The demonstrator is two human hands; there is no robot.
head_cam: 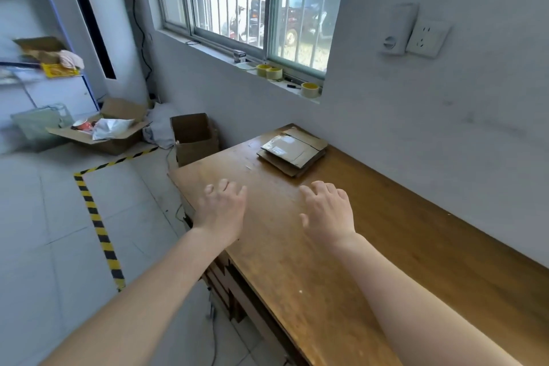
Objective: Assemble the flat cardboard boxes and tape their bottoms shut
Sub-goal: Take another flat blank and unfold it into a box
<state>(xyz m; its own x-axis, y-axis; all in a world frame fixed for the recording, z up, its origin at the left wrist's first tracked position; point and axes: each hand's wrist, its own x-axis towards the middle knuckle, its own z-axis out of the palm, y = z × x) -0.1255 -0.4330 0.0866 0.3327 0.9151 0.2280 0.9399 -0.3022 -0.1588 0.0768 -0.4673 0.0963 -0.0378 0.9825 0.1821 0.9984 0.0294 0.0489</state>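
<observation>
Arms stretched over the wooden bench [386, 232], a person hovers the left grip [221, 208] and the right grip [328, 214] short of a stack of flat boxes [292, 150], fingers spread and loose, nothing held in either. The stack lies at the bench's far end near the wall, beyond both grips and apart from them, somewhat closer to the right grip. Its top sheet carries a glossy patch that looks like tape. The work appears to be at its opening step, fetching a flat box, as none stands assembled on the bench. The next move likely calls for reaching forward to the stack, lifting off the top sheet alone and drawing it onto the bare wood on the near side of the stack. Rolls of tape [274, 72] sit on the window sill [208, 49] above and behind the stack, well apart from both grips, and will be wanted for the bottoms.
</observation>
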